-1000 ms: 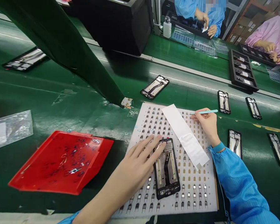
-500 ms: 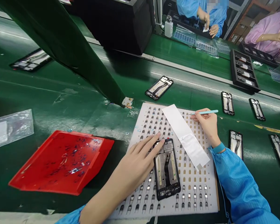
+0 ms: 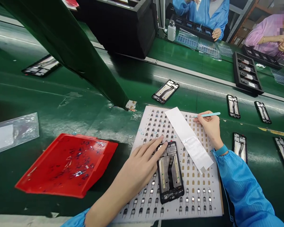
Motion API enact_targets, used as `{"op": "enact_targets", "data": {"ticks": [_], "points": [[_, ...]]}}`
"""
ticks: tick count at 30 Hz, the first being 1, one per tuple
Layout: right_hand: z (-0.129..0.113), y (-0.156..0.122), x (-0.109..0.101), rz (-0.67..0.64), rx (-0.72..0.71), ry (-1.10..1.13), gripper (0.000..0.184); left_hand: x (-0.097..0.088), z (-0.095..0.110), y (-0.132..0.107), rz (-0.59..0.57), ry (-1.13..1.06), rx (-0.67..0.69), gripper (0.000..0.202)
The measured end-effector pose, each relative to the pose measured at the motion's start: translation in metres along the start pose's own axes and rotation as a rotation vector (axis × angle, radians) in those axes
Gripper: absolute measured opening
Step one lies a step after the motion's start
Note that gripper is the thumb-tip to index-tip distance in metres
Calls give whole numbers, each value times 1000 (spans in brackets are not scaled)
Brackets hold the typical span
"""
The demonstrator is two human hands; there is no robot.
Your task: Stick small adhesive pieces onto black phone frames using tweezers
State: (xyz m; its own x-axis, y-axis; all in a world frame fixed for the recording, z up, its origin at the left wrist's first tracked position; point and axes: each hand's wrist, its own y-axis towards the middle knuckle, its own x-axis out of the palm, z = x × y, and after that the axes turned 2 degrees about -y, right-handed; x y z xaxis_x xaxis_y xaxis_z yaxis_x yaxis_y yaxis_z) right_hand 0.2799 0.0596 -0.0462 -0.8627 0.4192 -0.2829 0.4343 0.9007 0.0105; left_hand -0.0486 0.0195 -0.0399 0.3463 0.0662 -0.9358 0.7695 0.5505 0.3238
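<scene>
Resting parted fingers on the phone frame (image 3: 170, 176), the left hand (image 3: 142, 162) could skew it by pushing, while jolting the right hand (image 3: 211, 127) could loosen its pinched tweezers (image 3: 211, 114).

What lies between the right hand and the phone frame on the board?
In the head view, a white strip lies slantwise on the board between them.

Left hand (image 3: 142, 160) palm down, fingers (image 3: 154, 145) long and slightly apart; right hand (image 3: 209, 126) in a curled pinch.
</scene>
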Motion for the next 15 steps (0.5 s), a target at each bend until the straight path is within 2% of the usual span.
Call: {"op": "enact_targets", "data": {"ticks": [5,9,12,15], "points": [[-3,1,2,39,-15,83,27,3,-2,-1,11,-22,-4,54],[-20,-15,-1,89,-11,179,29,2,0,1,60,-126,-87,49],[-43,-50,-3,55,-38,190,26,-8,10,8,206,-314,-185,39],[-65,-95,-1,-80,-112,151,13,-21,24,21,402,-507,-242,30]]}}
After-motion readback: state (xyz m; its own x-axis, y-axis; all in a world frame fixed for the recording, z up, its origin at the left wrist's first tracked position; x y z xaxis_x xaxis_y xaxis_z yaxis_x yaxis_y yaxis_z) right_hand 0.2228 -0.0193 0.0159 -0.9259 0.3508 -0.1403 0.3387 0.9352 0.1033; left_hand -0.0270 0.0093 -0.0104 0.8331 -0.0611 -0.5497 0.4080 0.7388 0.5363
